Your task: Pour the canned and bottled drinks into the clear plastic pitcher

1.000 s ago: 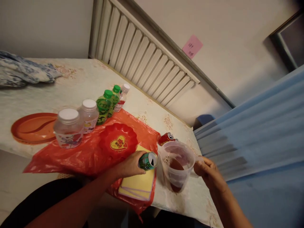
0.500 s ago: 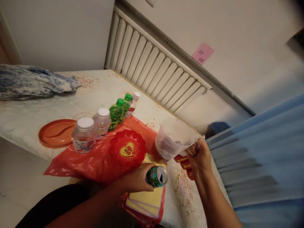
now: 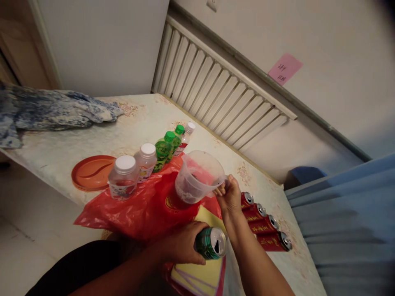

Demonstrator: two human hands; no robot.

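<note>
- Head view, toward the near edge of the surface (image 3: pixel 55 154): the left hand (image 3: pixel 185 244) is wrapped around the green can (image 3: pixel 204 243), opened top exposed, over the yellow cloths (image 3: pixel 197 273). Apply a light, even grasp; thin walls would likely dent if squeezed.
- Farther in: the right hand (image 3: pixel 228 195) grasps the translucent jug (image 3: pixel 189 185) at its handle, over the red dish (image 3: pixel 166 216); whether they touch cannot be told. Keep the wrist firm and the rim level; the jug's contents cannot be made out.
- Toward the right edge: four opened red cans (image 3: pixel 267 242) in a row. Maintain clearance between these and the right hand.
- From the near edge toward the far edge: orange tray (image 3: pixel 89 174), two white-capped jars (image 3: pixel 123 176), two green-capped bottles (image 3: pixel 163 152). Avoid swinging the jug sideways into this row.
- Beyond the far edge: radiator (image 3: pixel 210 78).
</note>
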